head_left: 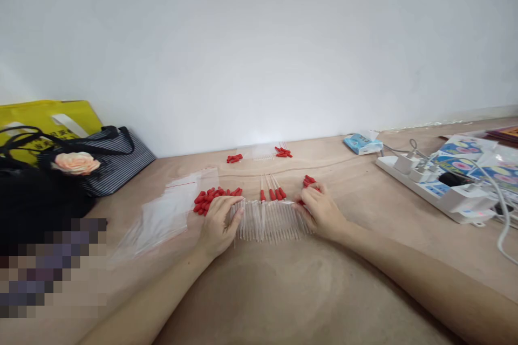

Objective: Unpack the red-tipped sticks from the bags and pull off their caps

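A row of thin clear tubes (269, 223), which look like glass dropper pipes, lies side by side on the table between my two hands. My left hand (220, 221) rests at the row's left end, thumb and fingers apart, beside a pile of red rubber bulbs (206, 199). At the right end, my right hand (321, 213) touches the tubes with bent, parted fingers. More red bulbs (309, 179) show just behind it, partly hidden by the fingers. Several tubes fitted with red bulbs (278, 193) lie beyond the row, their thin ends pointing away from me.
Clear zip bags (165, 213) are stacked on the left. Near the wall lie another clear bag (263, 152) and small groups of red bulbs (283, 152). A tissue pack (363, 143) and a power strip (429, 186) with cables sit right. A striped bag (117, 159) stands left.
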Action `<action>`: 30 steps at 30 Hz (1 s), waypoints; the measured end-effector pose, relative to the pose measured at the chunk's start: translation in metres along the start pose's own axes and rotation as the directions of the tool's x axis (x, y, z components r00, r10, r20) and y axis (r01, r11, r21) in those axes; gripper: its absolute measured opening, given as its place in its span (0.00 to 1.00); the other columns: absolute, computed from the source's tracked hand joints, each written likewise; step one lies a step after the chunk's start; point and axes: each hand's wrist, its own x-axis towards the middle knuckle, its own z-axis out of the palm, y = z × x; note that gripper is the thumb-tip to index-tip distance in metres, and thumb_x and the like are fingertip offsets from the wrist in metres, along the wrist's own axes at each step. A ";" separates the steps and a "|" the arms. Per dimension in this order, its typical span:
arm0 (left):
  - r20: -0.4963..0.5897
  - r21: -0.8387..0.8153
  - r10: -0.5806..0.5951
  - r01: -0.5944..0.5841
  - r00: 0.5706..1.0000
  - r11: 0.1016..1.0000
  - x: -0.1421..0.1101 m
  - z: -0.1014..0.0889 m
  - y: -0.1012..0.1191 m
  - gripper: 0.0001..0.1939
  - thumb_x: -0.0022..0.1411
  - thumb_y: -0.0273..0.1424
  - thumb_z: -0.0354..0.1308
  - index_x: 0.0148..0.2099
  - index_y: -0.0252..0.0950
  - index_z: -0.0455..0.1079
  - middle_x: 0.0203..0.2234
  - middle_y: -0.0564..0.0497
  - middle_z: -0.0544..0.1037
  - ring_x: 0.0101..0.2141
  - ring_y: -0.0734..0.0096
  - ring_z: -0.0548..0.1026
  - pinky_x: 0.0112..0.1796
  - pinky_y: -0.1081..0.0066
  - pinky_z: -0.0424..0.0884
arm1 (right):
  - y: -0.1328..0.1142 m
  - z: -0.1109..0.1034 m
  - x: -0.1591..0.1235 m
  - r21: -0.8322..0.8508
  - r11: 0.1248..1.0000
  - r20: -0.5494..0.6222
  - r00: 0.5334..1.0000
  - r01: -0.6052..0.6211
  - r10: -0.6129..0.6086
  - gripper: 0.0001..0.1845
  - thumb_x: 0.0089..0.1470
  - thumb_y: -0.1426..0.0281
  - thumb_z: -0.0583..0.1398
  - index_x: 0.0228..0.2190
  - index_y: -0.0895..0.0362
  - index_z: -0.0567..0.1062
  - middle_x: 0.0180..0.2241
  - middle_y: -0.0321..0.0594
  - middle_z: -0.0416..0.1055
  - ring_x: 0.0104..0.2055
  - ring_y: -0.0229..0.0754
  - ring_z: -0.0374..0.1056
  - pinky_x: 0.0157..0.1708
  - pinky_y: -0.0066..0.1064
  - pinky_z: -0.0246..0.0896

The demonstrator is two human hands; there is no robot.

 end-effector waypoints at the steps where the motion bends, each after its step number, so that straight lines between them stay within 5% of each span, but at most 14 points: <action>1: 0.007 -0.001 0.034 -0.034 0.999 0.999 0.000 0.000 0.003 0.10 0.60 0.29 0.48 0.44 0.35 0.65 0.37 0.48 0.71 0.41 0.66 0.67 0.44 0.63 0.63 | -0.003 0.002 -0.009 0.023 0.999 -0.021 0.999 0.050 -0.049 0.09 0.57 0.69 0.48 0.28 0.57 0.64 0.26 0.37 0.69 0.31 0.38 0.62 0.42 0.36 0.47; 7: 0.053 0.047 0.242 -0.245 0.969 0.968 -0.004 -0.003 0.032 0.12 0.59 0.30 0.48 0.46 0.35 0.66 0.38 0.47 0.72 0.41 0.64 0.66 0.43 0.62 0.61 | -0.024 0.011 -0.014 0.088 0.980 -0.103 0.980 0.179 -0.169 0.06 0.55 0.70 0.52 0.29 0.57 0.66 0.25 0.34 0.69 0.29 0.36 0.59 0.40 0.36 0.47; 15: -0.004 0.115 0.438 -0.434 0.899 0.893 -0.004 0.010 0.049 0.05 0.58 0.26 0.52 0.33 0.38 0.69 0.32 0.55 0.77 0.35 0.70 0.71 0.44 0.62 0.59 | -0.033 0.013 -0.016 0.008 0.966 -0.145 0.956 0.258 -0.254 0.08 0.56 0.69 0.52 0.31 0.57 0.70 0.21 0.33 0.68 0.28 0.35 0.60 0.43 0.36 0.47; 30: 0.045 0.230 0.518 -0.513 0.854 0.827 -0.002 0.005 0.049 0.07 0.58 0.25 0.51 0.36 0.39 0.70 0.35 0.54 0.78 0.39 0.69 0.74 0.54 0.53 0.51 | -0.028 0.014 -0.017 -0.175 0.957 -0.126 0.958 0.233 -0.257 0.08 0.54 0.64 0.55 0.30 0.53 0.73 0.24 0.33 0.70 0.34 0.38 0.62 0.50 0.43 0.39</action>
